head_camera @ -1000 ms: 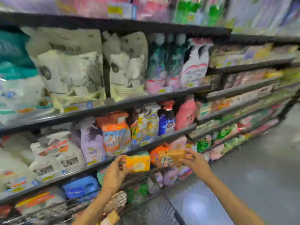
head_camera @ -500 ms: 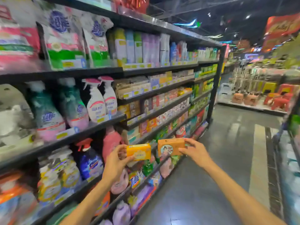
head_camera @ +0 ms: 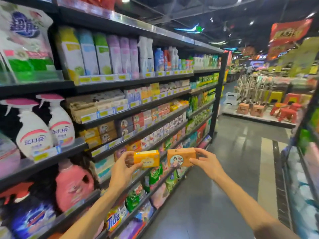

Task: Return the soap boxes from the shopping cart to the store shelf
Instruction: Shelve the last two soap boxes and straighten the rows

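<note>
Shelf rising along the left of the aisle, soap rows stacked behind its front edges ahead and above the hands; no cart in view. Two boxes held up side by side, long axes level and nearly parallel to the shelf edge: yellow box pinched at its left end by left hand, orange box pinched at its right end by right hand. Left hand nearer the shelf, so likely first to reach up and forward; matching rows look up-left of both grips.
</note>
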The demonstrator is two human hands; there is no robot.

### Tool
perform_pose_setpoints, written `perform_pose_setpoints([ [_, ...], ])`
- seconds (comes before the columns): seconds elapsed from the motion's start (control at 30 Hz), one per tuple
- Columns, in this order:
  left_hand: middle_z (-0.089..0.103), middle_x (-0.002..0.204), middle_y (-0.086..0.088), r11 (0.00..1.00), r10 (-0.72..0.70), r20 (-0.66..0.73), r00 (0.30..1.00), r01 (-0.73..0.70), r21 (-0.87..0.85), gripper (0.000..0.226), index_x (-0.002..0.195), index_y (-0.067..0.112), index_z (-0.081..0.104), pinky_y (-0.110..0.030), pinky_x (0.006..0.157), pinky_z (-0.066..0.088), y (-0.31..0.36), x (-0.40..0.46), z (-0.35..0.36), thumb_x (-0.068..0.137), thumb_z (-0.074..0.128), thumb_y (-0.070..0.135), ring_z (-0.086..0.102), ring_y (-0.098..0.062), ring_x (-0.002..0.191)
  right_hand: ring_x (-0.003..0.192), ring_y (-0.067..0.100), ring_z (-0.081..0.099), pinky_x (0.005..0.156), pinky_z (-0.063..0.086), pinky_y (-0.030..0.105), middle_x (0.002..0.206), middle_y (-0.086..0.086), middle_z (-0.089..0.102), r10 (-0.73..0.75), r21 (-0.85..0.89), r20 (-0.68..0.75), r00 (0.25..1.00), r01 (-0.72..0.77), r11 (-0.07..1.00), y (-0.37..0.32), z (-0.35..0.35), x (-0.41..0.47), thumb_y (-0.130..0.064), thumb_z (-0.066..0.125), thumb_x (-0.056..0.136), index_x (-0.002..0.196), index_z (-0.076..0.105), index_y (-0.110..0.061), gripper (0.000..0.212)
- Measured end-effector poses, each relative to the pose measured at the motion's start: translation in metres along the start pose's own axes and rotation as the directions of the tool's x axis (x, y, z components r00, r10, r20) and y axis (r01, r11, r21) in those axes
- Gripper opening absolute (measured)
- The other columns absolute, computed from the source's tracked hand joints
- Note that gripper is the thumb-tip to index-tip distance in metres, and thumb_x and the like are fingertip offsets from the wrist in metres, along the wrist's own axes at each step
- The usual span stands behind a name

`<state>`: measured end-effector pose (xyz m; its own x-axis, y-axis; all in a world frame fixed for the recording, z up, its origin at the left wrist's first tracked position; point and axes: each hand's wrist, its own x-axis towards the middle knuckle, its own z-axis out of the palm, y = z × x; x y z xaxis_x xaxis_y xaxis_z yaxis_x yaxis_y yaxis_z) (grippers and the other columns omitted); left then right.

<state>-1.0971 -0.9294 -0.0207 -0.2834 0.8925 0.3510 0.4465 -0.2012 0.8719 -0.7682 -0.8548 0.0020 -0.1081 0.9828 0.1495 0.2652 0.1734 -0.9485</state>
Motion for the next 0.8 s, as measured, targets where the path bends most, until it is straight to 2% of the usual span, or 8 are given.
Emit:
perform_pose_setpoints([
  [0.13,0.072,0.103,0.003,1.0,-0.008,-0.078,0.997,0.01,0.016,0.045,0.116,0.018,0.061,-0.009,0.074,0.05,-0.021,0.051,0.008,0.078,0.085,0.017,0.066,0.003,0.089,0.086,0.02,0.074,0.082,0.059,0.037,0.092,0.005,0.077,-0.018,0.003,0.066,0.998,0.017,1.0,0.01,0.016,0.07,-0.011,0.082,0.077,0.123,0.064,-0.021,0.05],
  [0.2,0.072,0.102,0.006,0.999,-0.003,-0.127,0.992,0.009,0.042,0.043,0.115,0.022,0.061,-0.017,0.077,0.053,-0.035,0.077,0.004,0.079,0.085,0.02,0.066,0.003,0.09,0.085,0.025,0.073,0.084,0.057,0.042,0.092,0.007,0.077,-0.044,-0.003,0.113,0.993,0.045,0.999,0.011,0.031,0.104,-0.017,0.082,0.077,0.122,0.064,-0.027,0.05],
  [0.3,0.072,0.101,0.01,0.998,-0.023,-0.205,0.978,0.033,0.046,0.042,0.114,0.026,0.061,-0.029,0.082,0.056,-0.057,0.116,-0.009,0.079,0.085,0.022,0.067,0.002,0.09,0.085,0.015,0.073,0.075,0.059,0.029,0.095,0.002,0.076,-0.066,0.005,0.168,0.984,0.066,0.998,0.009,0.058,0.155,-0.02,0.081,0.079,0.123,0.063,-0.027,0.048],
  [0.37,0.071,0.102,0.013,0.997,-0.036,-0.264,0.964,0.053,0.058,0.042,0.114,0.028,0.06,-0.027,0.082,0.055,-0.071,0.136,-0.018,0.08,0.084,0.022,0.066,0.004,0.091,0.086,0.008,0.072,0.071,0.055,0.02,0.1,-0.004,0.075,-0.095,0.032,0.229,0.969,0.09,0.995,0.004,0.08,0.188,-0.016,0.079,0.081,0.125,0.062,-0.022,0.047],
  [0.43,0.07,0.103,0.014,0.994,-0.04,-0.334,0.942,0.071,0.082,0.043,0.116,0.027,0.06,-0.024,0.083,0.054,-0.082,0.155,-0.029,0.08,0.084,0.024,0.065,0.002,0.092,0.089,0.007,0.072,0.075,0.055,0.022,0.105,-0.007,0.074,-0.114,0.055,0.277,0.954,0.103,0.993,0.001,0.104,0.219,-0.018,0.079,0.082,0.128,0.061,-0.022,0.05],
  [0.57,0.066,0.103,0.017,0.981,-0.089,-0.461,0.883,0.158,0.112,0.043,0.119,0.027,0.059,-0.01,0.075,0.046,-0.097,0.17,-0.043,0.083,0.081,0.028,0.062,0.006,0.094,0.088,0.003,0.071,0.068,0.053,0.014,0.107,-0.009,0.072,-0.158,0.114,0.373,0.914,0.124,0.986,-0.002,0.153,0.26,-0.015,0.075,0.085,0.125,0.062,-0.023,0.043],
  [0.67,0.07,0.104,0.016,0.966,-0.102,-0.53,0.842,0.212,0.15,0.045,0.122,0.028,0.06,-0.023,0.084,0.053,-0.114,0.177,-0.053,0.082,0.081,0.032,0.064,0.005,0.094,0.087,0.004,0.071,0.066,0.051,0.011,0.106,0.003,0.072,-0.174,0.138,0.432,0.885,0.126,0.982,-0.002,0.187,0.285,-0.008,0.073,0.085,0.126,0.062,-0.013,0.042],
  [0.8,0.072,0.103,0.016,0.945,-0.11,-0.659,0.744,0.283,0.161,0.037,0.116,0.03,0.062,-0.033,0.087,0.056,-0.131,0.185,-0.052,0.083,0.081,0.03,0.066,0.003,0.093,0.089,0.01,0.072,0.067,0.054,0.016,0.108,0.003,0.073,-0.197,0.166,0.5,0.843,0.129,0.978,0.001,0.228,0.321,-0.014,0.078,0.082,0.128,0.061,-0.014,0.049],
])
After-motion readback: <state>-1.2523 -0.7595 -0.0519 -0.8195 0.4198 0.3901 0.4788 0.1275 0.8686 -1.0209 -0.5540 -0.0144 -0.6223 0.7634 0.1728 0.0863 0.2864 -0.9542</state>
